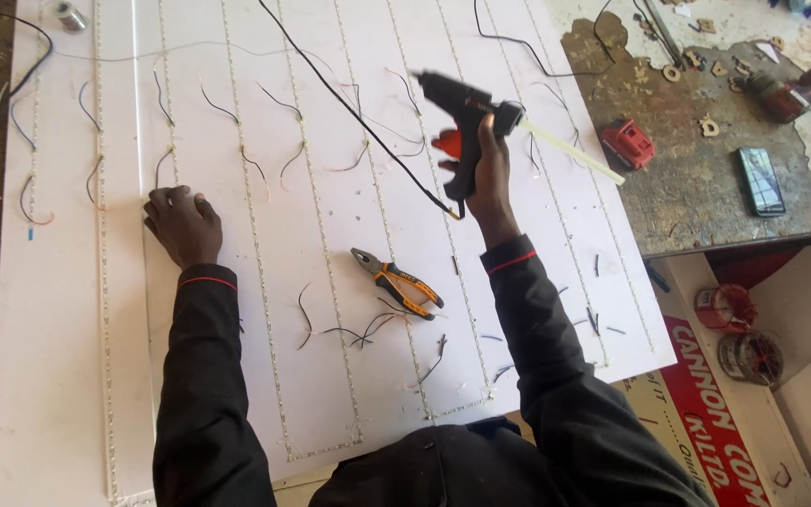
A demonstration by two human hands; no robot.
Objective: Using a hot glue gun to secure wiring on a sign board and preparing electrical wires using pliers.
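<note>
A black plastic glue gun (462, 117) was gripped in the closed right hand (490, 174), raised above the white board (68, 329). The left hand (183, 223), fingers seemingly curled, was pressed flat-knuckled on the board, well apart.

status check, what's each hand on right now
Right hand gripping black hot glue gun, raised over white board. Left hand pressed flat on board. Orange-handled pliers and wire offcuts between.
</note>
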